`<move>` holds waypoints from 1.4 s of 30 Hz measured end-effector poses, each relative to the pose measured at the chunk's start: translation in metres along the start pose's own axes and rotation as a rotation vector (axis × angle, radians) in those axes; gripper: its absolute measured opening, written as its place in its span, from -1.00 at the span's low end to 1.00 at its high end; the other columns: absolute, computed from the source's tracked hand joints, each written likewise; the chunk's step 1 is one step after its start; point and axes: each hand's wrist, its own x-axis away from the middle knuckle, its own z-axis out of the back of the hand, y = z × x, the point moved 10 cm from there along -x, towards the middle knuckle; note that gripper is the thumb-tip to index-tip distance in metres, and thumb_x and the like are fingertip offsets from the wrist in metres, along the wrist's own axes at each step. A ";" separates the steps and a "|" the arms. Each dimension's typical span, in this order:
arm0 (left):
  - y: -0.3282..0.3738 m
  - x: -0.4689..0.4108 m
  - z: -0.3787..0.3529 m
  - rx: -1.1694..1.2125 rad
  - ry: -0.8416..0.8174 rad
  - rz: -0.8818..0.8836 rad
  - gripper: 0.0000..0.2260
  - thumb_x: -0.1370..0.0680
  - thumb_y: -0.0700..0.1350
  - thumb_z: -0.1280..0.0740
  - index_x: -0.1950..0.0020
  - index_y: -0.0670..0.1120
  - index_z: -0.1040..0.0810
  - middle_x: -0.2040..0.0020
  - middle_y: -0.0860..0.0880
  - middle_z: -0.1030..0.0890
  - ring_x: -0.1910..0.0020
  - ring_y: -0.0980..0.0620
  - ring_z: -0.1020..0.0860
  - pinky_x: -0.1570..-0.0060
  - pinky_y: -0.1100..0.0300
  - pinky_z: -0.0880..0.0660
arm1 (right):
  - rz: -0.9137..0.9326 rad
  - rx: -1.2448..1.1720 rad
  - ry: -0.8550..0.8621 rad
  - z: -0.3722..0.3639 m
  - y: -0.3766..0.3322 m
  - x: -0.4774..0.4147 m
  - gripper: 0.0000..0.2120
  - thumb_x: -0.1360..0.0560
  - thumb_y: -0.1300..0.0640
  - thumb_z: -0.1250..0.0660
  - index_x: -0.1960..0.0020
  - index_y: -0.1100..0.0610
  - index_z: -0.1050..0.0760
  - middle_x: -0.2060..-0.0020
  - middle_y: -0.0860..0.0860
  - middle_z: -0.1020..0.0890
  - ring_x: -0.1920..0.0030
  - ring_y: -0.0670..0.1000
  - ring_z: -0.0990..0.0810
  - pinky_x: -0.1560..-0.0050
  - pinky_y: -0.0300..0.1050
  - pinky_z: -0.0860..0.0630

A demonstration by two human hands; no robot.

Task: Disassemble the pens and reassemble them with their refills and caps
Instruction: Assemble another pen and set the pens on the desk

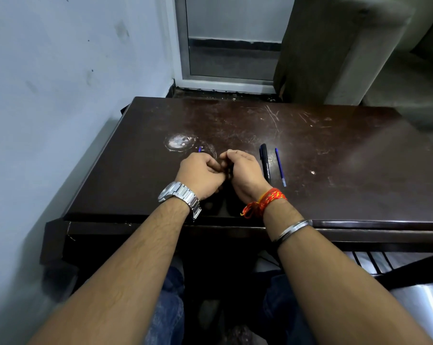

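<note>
Both hands are working close together over the dark tabletop (310, 145), nearer its front edge than its far one. The left hand (201, 174) is curling shut, a small blue tip (199, 149) poking out past its far side; what it belongs to is hidden. The right hand (242, 170) is clenching too, fingers touching the left's, and a dark part is showing between them, too hidden to name. Just beside the right hand a black pen (264, 163) is lying, bearing white lettering too small to read. A blue refill (280, 167) is lying near it, toward the right edge.
</note>
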 end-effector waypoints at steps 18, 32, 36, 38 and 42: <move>0.002 0.006 -0.006 -0.064 -0.122 0.031 -0.95 -0.35 -0.19 -0.46 0.25 -0.10 -0.61 0.48 -0.03 -0.65 0.51 0.07 -0.64 0.53 0.34 -0.47 | 0.018 0.247 0.092 0.035 -0.014 -0.001 -0.70 -0.62 0.15 -0.16 0.23 0.12 -0.53 0.43 -0.01 -0.52 0.45 -0.07 -0.46 0.47 -0.23 -0.38; -0.003 0.008 -0.009 -0.131 -0.200 0.066 -0.92 -0.36 -0.11 -0.47 0.26 -0.09 -0.62 0.50 -0.04 -0.64 0.55 0.09 -0.61 0.56 0.36 -0.43 | 0.068 0.484 0.080 0.030 -0.015 -0.001 -0.76 -0.55 0.13 -0.24 0.26 0.07 -0.57 0.54 -0.10 -0.58 0.53 -0.17 -0.50 0.49 -0.26 -0.41; -0.002 0.011 -0.016 -0.156 -0.261 0.060 -0.92 -0.35 -0.14 -0.46 0.29 -0.12 -0.60 0.52 -0.06 -0.63 0.52 0.03 -0.63 0.51 0.29 -0.49 | 0.058 0.560 0.102 0.032 -0.015 0.001 -0.75 -0.50 0.12 -0.25 0.33 0.08 -0.56 0.53 -0.07 -0.59 0.46 -0.08 -0.54 0.36 -0.11 -0.48; -0.001 0.018 -0.025 -0.177 -0.346 0.058 -0.91 -0.37 -0.18 -0.45 0.30 -0.14 -0.58 0.56 -0.04 -0.60 0.55 0.04 -0.61 0.55 0.29 -0.47 | 0.061 0.606 0.116 0.032 -0.018 0.005 -0.74 -0.48 0.11 -0.25 0.36 0.10 -0.57 0.46 -0.03 -0.62 0.37 0.01 -0.58 0.24 0.00 -0.54; 0.001 0.041 -0.049 -0.236 -0.585 0.065 -0.89 -0.40 -0.28 -0.42 0.31 -0.19 -0.54 0.56 -0.02 -0.59 0.54 0.06 -0.61 0.58 0.28 -0.48 | 0.097 0.766 0.103 0.024 -0.025 0.022 -0.74 -0.48 0.06 -0.25 0.27 0.15 -0.61 0.31 0.05 -0.68 0.24 0.07 -0.63 0.15 -0.02 -0.57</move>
